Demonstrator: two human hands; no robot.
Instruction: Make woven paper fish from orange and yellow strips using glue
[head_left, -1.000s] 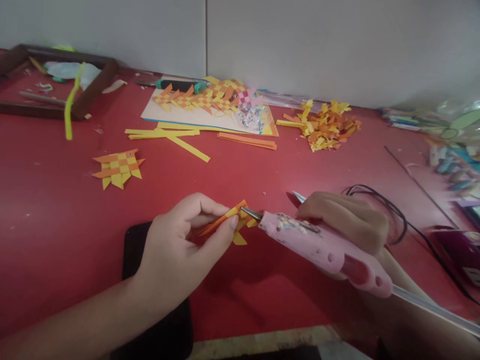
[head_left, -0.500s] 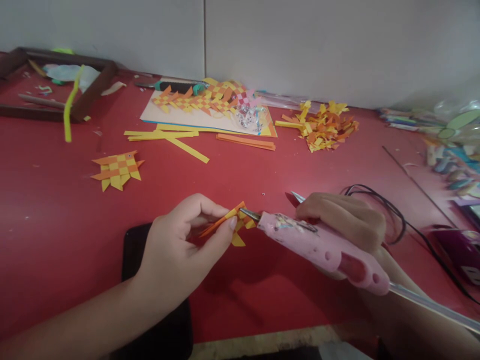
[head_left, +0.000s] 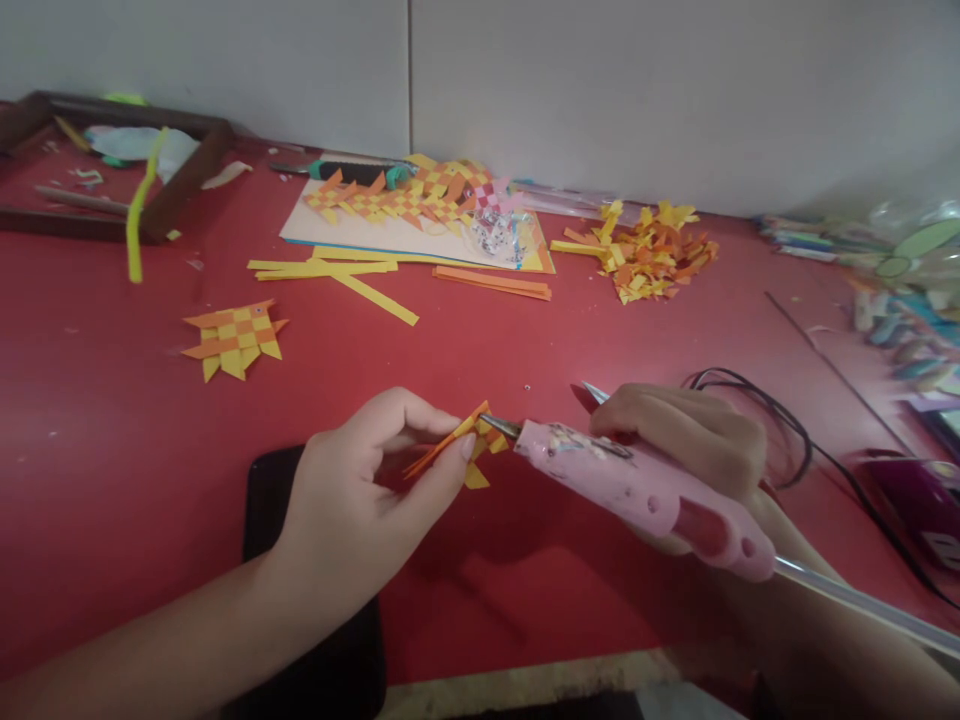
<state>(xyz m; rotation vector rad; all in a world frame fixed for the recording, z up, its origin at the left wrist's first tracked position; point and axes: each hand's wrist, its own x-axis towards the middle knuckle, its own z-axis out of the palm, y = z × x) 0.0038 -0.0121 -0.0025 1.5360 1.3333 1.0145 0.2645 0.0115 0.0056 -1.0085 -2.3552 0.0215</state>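
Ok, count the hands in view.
2: the left hand, left of centre, pinching a woven paper piece; the right hand, right of centre, holding a pink glue gun.

A craft workspace: the right hand (head_left: 694,440) holds a glue gun (head_left: 600,475); beyond the left hand (head_left: 356,490), yellow paper strips (head_left: 376,299) lie on a scrap-littered red table (head_left: 480,345).

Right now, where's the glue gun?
The glue gun is right of centre in the head view, in the right hand, its tip at woven paper.
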